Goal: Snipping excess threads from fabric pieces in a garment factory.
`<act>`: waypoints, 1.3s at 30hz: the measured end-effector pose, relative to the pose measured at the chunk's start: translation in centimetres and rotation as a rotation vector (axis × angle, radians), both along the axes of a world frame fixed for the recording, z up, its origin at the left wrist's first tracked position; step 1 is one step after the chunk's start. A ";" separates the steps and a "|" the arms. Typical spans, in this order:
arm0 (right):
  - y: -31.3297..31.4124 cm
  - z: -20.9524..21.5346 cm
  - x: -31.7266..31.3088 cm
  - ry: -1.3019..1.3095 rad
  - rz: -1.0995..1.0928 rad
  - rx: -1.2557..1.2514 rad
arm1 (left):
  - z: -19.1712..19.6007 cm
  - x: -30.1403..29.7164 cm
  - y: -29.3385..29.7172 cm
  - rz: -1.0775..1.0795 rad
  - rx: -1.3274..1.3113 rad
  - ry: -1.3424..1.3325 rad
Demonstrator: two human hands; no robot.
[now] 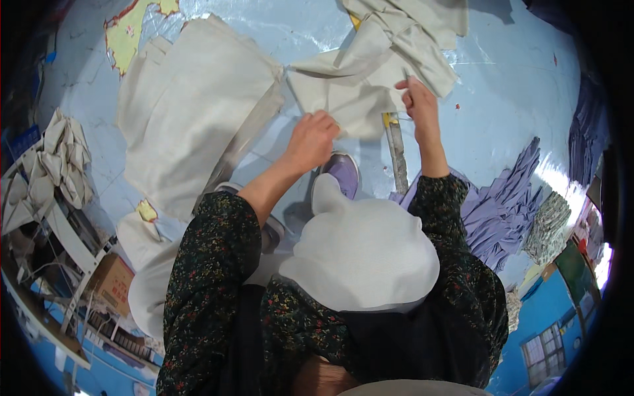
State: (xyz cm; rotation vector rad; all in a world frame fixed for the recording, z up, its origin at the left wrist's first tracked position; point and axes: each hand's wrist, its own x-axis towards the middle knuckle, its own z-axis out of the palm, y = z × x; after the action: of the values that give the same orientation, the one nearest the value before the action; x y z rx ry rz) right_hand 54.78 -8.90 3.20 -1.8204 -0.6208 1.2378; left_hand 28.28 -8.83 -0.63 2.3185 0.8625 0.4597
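Observation:
A piece of beige cloth lies creased on the floor before me. My left hand is closed at its near edge, pinching the fabric between thumb and fingers. My right hand is over the right part of the cloth, its fingers curled together. A thin greyish tip shows by those fingertips, too small to name. More beige cloth is bunched beyond, joined to or overlapping the first piece; I cannot tell which.
A stack of beige cloth panels lies at the left. Purple fabric is heaped at the right, beside a grey-green pile. A worn strip runs along the blue floor. My purple shoe stands near my left hand. A cardboard box is lower left.

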 end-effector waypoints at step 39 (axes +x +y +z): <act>8.6 -5.5 4.7 0.109 -0.052 -0.263 | -2.6 -0.7 0.0 0.596 -0.315 0.206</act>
State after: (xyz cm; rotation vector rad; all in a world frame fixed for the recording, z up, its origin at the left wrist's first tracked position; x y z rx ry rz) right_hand 59.52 -0.29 -2.28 -1.9529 -0.3610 1.4265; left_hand 27.54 -8.87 -3.23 1.8161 1.6136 0.2970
